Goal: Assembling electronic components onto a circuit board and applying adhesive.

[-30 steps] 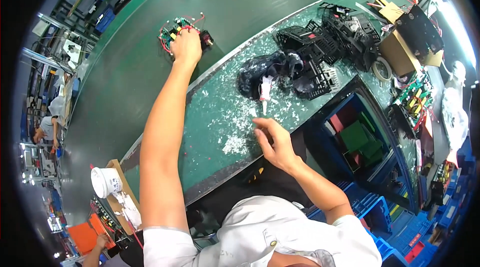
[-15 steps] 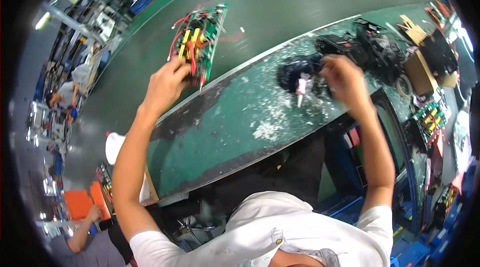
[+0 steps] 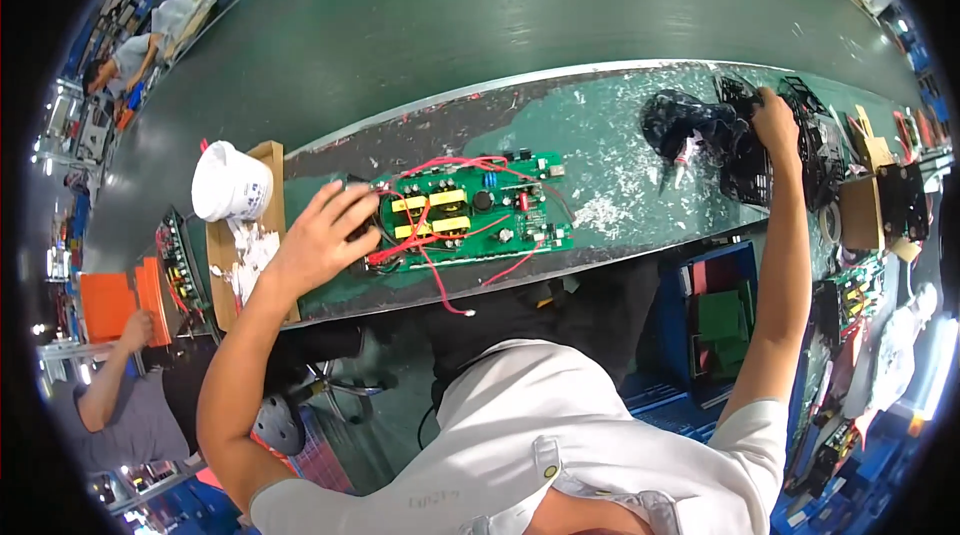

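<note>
A green circuit board [image 3: 510, 207] with yellow transformers and red wires lies flat on the bench in front of me. My left hand [image 3: 325, 235] is at its left end, fingers curled over the dark end part. At the far right my right hand [image 3: 777, 125] reaches into a pile of black slotted plastic parts [image 3: 745, 175]. Its fingers close on one of these; which part exactly is hard to see. Left of that hand sits a dark crumpled plastic bag [image 3: 672, 120], with a small white-and-red tube [image 3: 686, 153] beside it.
A white bucket [image 3: 232, 183] stands in a cardboard tray [image 3: 222, 275] at the left. Right of the black parts are a tape roll [image 3: 829, 222] and a cardboard box [image 3: 860, 213]. A blue bin [image 3: 680, 335] sits below the bench edge. Another person's hand [image 3: 137, 330] is at far left.
The circuit board has come down from above the far surface onto the bench, turned sideways, with my left hand. My right hand has moved right, from the dark bag to the black parts. The view has turned.
</note>
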Demonstrator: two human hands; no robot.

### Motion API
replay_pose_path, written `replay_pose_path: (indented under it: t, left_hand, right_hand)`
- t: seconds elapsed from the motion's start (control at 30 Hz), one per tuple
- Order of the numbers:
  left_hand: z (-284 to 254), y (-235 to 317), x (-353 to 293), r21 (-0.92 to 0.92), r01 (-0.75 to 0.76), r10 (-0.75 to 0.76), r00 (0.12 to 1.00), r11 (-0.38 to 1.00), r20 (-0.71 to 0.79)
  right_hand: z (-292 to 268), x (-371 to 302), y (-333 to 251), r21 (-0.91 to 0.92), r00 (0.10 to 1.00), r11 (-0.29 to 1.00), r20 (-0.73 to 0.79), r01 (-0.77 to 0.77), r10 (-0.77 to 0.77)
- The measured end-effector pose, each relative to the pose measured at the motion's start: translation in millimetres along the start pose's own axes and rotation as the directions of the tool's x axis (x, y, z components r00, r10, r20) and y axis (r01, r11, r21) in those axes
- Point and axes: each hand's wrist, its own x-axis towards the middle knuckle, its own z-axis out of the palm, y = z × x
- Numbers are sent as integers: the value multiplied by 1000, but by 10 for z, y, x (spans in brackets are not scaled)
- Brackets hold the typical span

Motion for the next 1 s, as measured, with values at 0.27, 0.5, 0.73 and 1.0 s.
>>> replay_pose_path:
  t: [0.27,0.5,0.73,1.0]
  left_hand:
    - [-394,881,95,-779,375,-531,845,502,64]
    - [1278,2126,-37,-746,491,-105,801,-450,590]
    - [815,1826,138,-912,299,-496,769,-280,404]
    - [689,1470,553,-927,371,-708,667,45,233]
  right_hand:
    - [-577,-251,-214,299,877,934,-480,194,-29]
    - [-442,-1619,-1553,996,993,-4,85,-86,-86]
    - [-103,-2195,-2095,742,823,-385,398,-548,-404]
    - [1,-2064,-2193,731,856,-451,393,-512,-335]
